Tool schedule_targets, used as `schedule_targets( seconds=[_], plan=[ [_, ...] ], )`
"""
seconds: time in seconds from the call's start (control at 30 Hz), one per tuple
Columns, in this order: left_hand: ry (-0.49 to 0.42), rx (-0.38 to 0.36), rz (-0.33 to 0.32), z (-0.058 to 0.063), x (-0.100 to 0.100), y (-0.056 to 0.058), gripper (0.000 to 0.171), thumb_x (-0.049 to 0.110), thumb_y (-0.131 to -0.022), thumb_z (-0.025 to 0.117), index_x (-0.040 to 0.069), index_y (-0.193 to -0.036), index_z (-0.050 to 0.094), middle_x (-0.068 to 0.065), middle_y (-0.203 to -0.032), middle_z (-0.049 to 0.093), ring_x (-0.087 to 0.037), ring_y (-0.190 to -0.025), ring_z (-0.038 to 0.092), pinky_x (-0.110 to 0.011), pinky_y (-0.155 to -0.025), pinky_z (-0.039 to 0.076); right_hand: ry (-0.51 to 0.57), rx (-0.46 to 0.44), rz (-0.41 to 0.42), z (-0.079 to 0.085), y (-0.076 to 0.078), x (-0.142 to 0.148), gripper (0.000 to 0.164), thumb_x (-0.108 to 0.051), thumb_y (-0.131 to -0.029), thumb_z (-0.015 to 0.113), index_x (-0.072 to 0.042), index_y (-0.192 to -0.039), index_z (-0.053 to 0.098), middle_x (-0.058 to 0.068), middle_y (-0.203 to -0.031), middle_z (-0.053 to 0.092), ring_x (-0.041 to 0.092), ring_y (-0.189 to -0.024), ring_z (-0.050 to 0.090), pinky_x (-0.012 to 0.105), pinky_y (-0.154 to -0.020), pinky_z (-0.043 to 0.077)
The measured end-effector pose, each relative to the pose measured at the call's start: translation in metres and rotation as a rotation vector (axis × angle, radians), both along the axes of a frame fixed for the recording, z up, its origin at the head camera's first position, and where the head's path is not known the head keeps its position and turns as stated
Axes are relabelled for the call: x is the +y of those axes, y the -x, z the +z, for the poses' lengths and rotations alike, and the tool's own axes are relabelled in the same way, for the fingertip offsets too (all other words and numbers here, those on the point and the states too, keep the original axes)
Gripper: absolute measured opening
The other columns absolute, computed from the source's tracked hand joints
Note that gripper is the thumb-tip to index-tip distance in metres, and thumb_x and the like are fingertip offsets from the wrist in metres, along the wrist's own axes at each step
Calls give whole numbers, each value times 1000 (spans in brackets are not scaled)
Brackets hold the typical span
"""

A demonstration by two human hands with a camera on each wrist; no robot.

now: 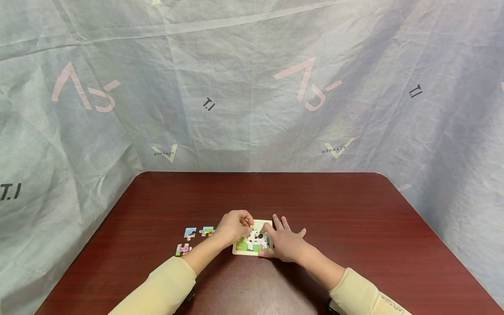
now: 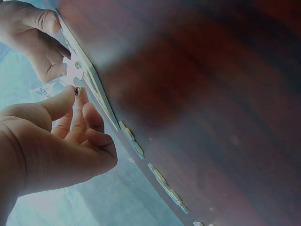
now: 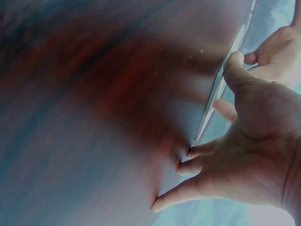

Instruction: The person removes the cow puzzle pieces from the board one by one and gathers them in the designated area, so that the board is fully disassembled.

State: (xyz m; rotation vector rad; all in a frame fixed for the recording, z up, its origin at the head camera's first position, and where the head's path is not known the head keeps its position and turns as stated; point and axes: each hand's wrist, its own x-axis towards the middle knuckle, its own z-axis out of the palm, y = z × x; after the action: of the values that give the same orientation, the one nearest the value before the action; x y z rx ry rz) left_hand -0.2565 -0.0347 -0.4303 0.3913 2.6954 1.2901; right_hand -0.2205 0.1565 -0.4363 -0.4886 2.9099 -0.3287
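Note:
A wooden jigsaw board [image 1: 246,253] with a pale frame lies on the table, its picture showing a black-and-white cow on green grass. Over its upper left part, my left hand [image 1: 233,227] pinches a small puzzle piece [image 2: 77,90] between thumb and fingertip, mostly covered by the fingers. My right hand [image 1: 289,243] rests on the board's right side, thumb at the near edge and index finger on the picture. Its other fingers spread straight onto the table beyond the frame. In the left wrist view, a pale knobbed piece [image 2: 72,71] stands tilted by the fingertips.
Left of the board lie several loose puzzle pieces: a blue one [image 1: 190,232], a green and yellow one [image 1: 207,231] close to the left wrist, and one with pink [image 1: 183,249]. The dark red table [image 1: 334,205] ends at a hanging grey cloth [image 1: 252,109] behind.

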Motion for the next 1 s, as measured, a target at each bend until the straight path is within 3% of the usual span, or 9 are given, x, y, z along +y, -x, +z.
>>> schedule_targets(
  seconds=[0.47,0.7,1.0],
  plan=[
    [-63,56,-48,-1,-11,3,11,2,-88,76,9,-88,68,1,-79,60,-16,-72,53,-31,-64,44,-3,0,-11,-1,1,1,57,-60,-84,72,-26,-123,48,25,-160,26,46,-147,25,88,-85,27],
    [-88,39,12,1,-26,5,11,-1,-89,74,8,-90,68,-1,-77,59,-16,-71,53,-29,-62,44,11,-2,-3,0,0,1,55,-59,-84,72,-26,-122,48,25,-160,26,47,-147,24,88,-85,26],
    [-103,-37,47,2,-52,1,10,-1,-90,73,6,-92,67,-3,-79,61,-20,-70,57,-29,-61,45,21,-7,1,0,0,1,53,-57,-85,72,-26,-121,48,25,-161,24,45,-147,23,88,-86,26]
  ],
)
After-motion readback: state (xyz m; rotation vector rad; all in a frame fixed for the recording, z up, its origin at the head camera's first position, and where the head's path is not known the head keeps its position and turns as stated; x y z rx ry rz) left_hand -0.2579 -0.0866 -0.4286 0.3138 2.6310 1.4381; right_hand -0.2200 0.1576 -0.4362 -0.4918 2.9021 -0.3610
